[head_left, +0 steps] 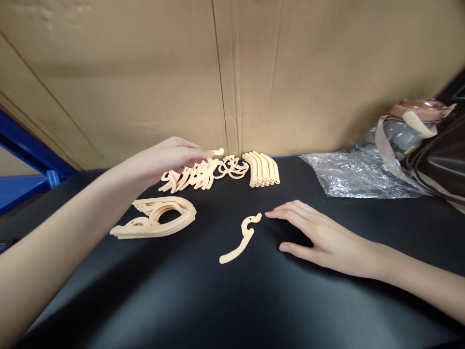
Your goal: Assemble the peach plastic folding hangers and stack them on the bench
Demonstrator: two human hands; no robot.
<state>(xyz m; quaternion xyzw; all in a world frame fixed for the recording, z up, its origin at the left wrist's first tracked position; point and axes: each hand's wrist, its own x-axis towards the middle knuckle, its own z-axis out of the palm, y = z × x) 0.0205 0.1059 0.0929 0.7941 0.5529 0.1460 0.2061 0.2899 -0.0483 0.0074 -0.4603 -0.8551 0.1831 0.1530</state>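
Note:
My left hand [178, 152] is above the pile of cream hooked plastic pieces [201, 175] at the back, its fingers pinched on a cream plastic piece [219, 151] whose end juts past the fingertips. The rest of that piece is hidden or merges with the pile. On the black table, my right hand [312, 230] lies open, holding nothing. Just left of its index fingertip rests a single cream curved arm with a hooked end [238, 245]. Under my left forearm sits a stack of larger cream curved pieces [174, 220], partly covered.
Cream rings or hooks [234, 167] lie at the back, beside a neat bundle of curved cream tubes [262, 169]. Crumpled clear plastic [356, 172] and a strapped bottle [403, 131] occupy the right. Cardboard [308, 72] walls the back; a blue frame [27, 145] stands left.

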